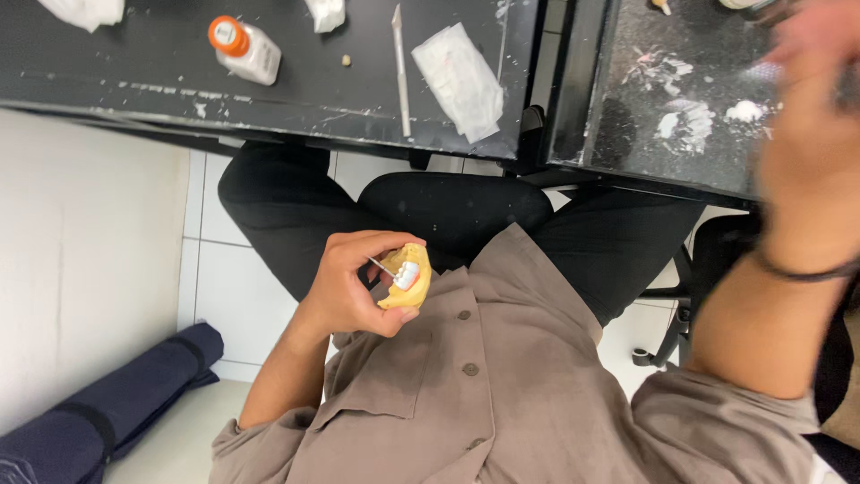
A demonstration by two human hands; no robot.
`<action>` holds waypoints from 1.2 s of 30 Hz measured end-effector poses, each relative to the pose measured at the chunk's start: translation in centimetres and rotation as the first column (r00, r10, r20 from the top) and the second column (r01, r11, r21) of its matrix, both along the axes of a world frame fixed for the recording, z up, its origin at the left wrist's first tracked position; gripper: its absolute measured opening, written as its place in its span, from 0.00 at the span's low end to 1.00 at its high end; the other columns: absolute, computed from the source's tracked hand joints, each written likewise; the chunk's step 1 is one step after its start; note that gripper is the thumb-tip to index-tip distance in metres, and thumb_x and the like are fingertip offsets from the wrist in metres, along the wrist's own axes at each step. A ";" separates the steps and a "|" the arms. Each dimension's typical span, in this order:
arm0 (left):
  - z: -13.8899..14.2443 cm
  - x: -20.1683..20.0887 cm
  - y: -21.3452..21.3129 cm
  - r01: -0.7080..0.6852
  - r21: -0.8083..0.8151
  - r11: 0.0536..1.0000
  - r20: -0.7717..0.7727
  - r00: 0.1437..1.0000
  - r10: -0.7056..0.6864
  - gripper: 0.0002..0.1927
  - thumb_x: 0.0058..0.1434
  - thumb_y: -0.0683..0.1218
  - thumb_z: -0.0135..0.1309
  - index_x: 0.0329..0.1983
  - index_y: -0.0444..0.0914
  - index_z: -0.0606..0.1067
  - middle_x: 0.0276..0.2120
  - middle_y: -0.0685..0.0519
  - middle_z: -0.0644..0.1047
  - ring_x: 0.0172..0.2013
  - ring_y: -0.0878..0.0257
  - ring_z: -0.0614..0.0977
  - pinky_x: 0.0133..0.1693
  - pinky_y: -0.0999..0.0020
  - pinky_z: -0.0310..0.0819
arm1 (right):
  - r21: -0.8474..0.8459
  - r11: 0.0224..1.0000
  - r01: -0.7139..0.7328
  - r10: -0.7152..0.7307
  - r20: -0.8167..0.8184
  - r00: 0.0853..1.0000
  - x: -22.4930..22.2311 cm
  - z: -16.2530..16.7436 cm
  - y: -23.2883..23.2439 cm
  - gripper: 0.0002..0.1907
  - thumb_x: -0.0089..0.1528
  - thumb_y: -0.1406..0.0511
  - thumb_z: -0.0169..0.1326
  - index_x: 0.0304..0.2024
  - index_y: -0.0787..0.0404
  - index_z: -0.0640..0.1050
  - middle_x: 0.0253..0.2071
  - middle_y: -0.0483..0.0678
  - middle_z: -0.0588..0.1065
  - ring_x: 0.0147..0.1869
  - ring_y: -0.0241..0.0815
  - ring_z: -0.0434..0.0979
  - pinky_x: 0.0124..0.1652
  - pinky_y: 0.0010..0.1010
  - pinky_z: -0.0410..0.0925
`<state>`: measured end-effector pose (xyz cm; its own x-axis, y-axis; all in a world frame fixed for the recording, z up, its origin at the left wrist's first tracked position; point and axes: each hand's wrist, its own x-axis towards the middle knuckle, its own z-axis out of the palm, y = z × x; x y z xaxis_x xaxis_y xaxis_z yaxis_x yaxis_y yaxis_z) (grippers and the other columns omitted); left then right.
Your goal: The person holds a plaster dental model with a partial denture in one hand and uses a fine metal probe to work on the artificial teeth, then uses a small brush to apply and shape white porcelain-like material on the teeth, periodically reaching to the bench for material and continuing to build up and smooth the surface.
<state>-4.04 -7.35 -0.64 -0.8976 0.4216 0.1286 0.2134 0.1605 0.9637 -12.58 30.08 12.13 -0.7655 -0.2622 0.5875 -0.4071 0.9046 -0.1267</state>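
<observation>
My left hand (351,287) is held over my lap and grips a yellow dental cast (409,285) with white teeth and a strip of pink on it. A thin metal pin (382,267) sticks out of the cast toward my fingers. My right hand (811,99) is raised at the far right over the bench and is blurred by motion. A dark band circles its wrist. Whether that hand holds anything does not show.
A black bench (134,63) runs along the top, carrying an orange-capped white bottle (244,48), a slim metal instrument (401,67) and a folded white wipe (459,81). A second black surface (627,134) at right is smeared with white plaster. A rolled navy bag (107,403) lies on the floor.
</observation>
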 end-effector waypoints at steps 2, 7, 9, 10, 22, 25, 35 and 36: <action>0.1 0.6 -0.5 -0.011 0.015 1.000 0.000 1.000 0.011 0.33 0.35 0.49 0.68 0.49 0.36 0.80 0.34 0.57 0.81 0.26 0.72 0.74 0.27 0.78 0.67 | -0.093 0.985 -0.146 0.143 -0.036 0.989 1.0 -1.9 -3.0 0.04 0.69 0.75 0.64 0.43 0.66 0.80 0.43 0.53 0.79 0.46 0.49 0.81 0.45 0.37 0.74; 0.3 1.3 -2.4 -0.070 0.045 0.997 -0.003 0.997 0.071 0.33 0.37 0.48 0.69 0.50 0.35 0.80 0.33 0.58 0.79 0.26 0.72 0.75 0.28 0.78 0.68 | -0.358 0.884 -0.302 0.354 0.090 0.931 0.4 -8.2 -10.6 0.06 0.68 0.74 0.64 0.48 0.66 0.82 0.45 0.54 0.80 0.48 0.49 0.82 0.43 0.34 0.74; 0.3 1.8 -3.3 -0.088 0.061 0.994 -0.003 0.996 0.089 0.33 0.37 0.48 0.69 0.50 0.34 0.80 0.34 0.57 0.80 0.27 0.72 0.75 0.28 0.78 0.69 | -0.340 0.890 -0.305 0.350 0.078 0.934 -0.8 -10.0 -12.5 0.06 0.70 0.75 0.62 0.49 0.65 0.81 0.45 0.53 0.80 0.46 0.49 0.82 0.44 0.34 0.74; 0.3 2.0 -3.7 -0.094 0.069 0.993 -0.001 0.996 0.095 0.33 0.38 0.48 0.69 0.50 0.34 0.79 0.34 0.57 0.80 0.28 0.71 0.76 0.28 0.78 0.69 | -0.330 0.894 -0.303 0.345 0.075 0.936 -1.2 -10.6 -13.3 0.06 0.70 0.75 0.61 0.49 0.65 0.81 0.45 0.52 0.81 0.45 0.48 0.82 0.45 0.34 0.74; -0.2 2.4 -5.9 -0.126 0.073 0.989 0.012 0.992 0.125 0.33 0.37 0.47 0.68 0.51 0.34 0.79 0.32 0.57 0.80 0.25 0.73 0.74 0.27 0.79 0.67 | -0.274 0.905 -0.325 0.382 0.189 0.905 -1.7 -11.6 -14.7 0.11 0.58 0.75 0.64 0.43 0.64 0.80 0.45 0.52 0.77 0.47 0.52 0.78 0.46 0.38 0.73; 0.0 2.4 -5.7 -0.123 0.100 0.987 0.005 0.992 0.123 0.33 0.38 0.47 0.69 0.51 0.34 0.79 0.31 0.58 0.79 0.27 0.72 0.74 0.28 0.79 0.67 | -0.272 0.909 -0.316 0.376 0.207 0.903 -0.9 -11.0 -14.4 0.11 0.57 0.75 0.63 0.42 0.65 0.79 0.43 0.53 0.77 0.45 0.52 0.79 0.44 0.37 0.74; 0.9 2.0 -4.9 -0.095 0.050 0.994 -0.019 0.995 0.096 0.33 0.38 0.47 0.69 0.51 0.34 0.80 0.34 0.57 0.80 0.27 0.73 0.76 0.28 0.79 0.68 | -0.596 0.803 -0.013 0.323 0.416 0.850 4.1 -9.0 -10.4 0.06 0.67 0.77 0.54 0.46 0.71 0.79 0.40 0.53 0.81 0.42 0.37 0.84 0.43 0.25 0.75; 1.0 2.1 -4.8 -0.097 0.051 0.994 -0.014 0.995 0.098 0.33 0.38 0.47 0.69 0.51 0.34 0.80 0.34 0.57 0.80 0.28 0.73 0.76 0.28 0.79 0.68 | -0.667 0.745 0.011 0.364 0.420 0.831 4.9 -8.9 -9.7 0.07 0.69 0.77 0.53 0.48 0.71 0.79 0.43 0.53 0.81 0.43 0.37 0.84 0.44 0.25 0.76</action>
